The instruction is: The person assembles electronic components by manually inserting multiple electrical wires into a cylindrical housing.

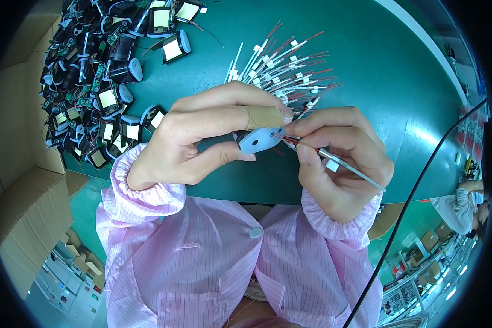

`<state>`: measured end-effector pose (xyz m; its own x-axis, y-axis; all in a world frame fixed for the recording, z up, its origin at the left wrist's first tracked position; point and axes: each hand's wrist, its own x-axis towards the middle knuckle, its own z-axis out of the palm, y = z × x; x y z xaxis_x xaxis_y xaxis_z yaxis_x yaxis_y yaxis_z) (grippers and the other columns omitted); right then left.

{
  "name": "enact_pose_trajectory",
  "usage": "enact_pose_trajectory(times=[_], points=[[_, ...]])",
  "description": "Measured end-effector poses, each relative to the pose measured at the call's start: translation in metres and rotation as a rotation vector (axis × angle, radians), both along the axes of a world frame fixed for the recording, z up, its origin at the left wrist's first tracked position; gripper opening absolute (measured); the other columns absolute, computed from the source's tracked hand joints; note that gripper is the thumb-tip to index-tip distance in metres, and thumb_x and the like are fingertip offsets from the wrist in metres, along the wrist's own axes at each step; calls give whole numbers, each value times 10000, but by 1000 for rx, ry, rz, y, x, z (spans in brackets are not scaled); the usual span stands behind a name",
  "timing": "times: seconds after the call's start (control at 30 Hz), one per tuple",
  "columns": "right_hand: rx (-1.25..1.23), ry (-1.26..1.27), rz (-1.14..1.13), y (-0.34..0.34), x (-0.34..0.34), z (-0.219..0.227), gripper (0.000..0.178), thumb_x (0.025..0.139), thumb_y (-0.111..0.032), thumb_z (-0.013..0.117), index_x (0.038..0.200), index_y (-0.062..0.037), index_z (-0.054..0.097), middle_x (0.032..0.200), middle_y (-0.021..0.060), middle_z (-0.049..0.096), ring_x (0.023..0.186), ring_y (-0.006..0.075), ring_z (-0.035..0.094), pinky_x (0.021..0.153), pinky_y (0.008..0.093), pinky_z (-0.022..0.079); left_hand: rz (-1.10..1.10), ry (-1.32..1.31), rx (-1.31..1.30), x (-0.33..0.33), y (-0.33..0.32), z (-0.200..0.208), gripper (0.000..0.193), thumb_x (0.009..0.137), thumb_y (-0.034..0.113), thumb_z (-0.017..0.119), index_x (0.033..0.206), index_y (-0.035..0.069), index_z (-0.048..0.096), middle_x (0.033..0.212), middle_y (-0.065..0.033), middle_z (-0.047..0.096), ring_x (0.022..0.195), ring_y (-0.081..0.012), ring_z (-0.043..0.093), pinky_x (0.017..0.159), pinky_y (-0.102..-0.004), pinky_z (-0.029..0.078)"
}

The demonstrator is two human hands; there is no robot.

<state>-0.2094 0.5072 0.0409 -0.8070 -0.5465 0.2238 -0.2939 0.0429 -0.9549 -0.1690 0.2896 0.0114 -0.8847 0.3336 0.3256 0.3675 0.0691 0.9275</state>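
My left hand (186,131) is closed around a small dark part with a pale blue end cap (255,143), pinched between thumb and fingers. A tan bandage (263,117) wraps one of its fingers. My right hand (347,145) pinches a thin wire lead (358,174) with red and dark wires, a grey-white sleeve and a small white tag or connector. The wire tips meet the cap near a hole at its right end; whether they pass inside cannot be made out. A second dark hole shows in the middle of the cap. My left fingers hide most of the dark body.
A heap of black parts (109,71) with pale blue caps covers the table's left side. Beyond my hands several similar leads (273,65) lie fanned on the green table (377,60). Cardboard (33,213) stands at left. A black cable (415,191) crosses at right, near another person (460,208).
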Motion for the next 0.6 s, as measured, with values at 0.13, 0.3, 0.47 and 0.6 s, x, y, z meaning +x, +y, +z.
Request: enact_pose_trajectory(times=[0.13, 0.3, 0.47, 0.6], points=[[-44, 78, -45, -3, 0, -8, 219, 689, 92, 723, 878, 21, 639, 928, 127, 664, 756, 182, 655, 664, 256, 518, 8, 4, 11, 0, 1, 0, 390, 828, 178, 701, 1091, -104, 643, 1095, -247, 618, 1018, -370, 614, 871, -451, 502], [-3, 101, -48, -4, 3, -4, 133, 731, 116, 667, 840, 57, 619, 932, 175, 644, 782, 201, 656, 675, 269, 538, -15, -4, -39, -1, 0, 2, 380, 812, 149, 702, 1089, -103, 644, 1088, -243, 619, 1015, -376, 614, 876, -462, 498], [52, 117, -20, -4, 3, 2, 135, 722, 119, 674, 832, 61, 622, 927, 173, 649, 779, 197, 658, 666, 269, 540, -31, 4, -41, 0, -4, 3, 363, 810, 131, 699, 1083, -101, 645, 1093, -241, 622, 1006, -379, 617, 873, -462, 499], [72, 137, -28, -6, 5, 5, 144, 705, 123, 680, 821, 57, 625, 919, 168, 655, 767, 194, 663, 653, 259, 540, -38, 11, -67, -1, -6, 4, 355, 800, 121, 701, 1071, -103, 649, 1083, -244, 628, 998, -379, 620, 867, -459, 499]])
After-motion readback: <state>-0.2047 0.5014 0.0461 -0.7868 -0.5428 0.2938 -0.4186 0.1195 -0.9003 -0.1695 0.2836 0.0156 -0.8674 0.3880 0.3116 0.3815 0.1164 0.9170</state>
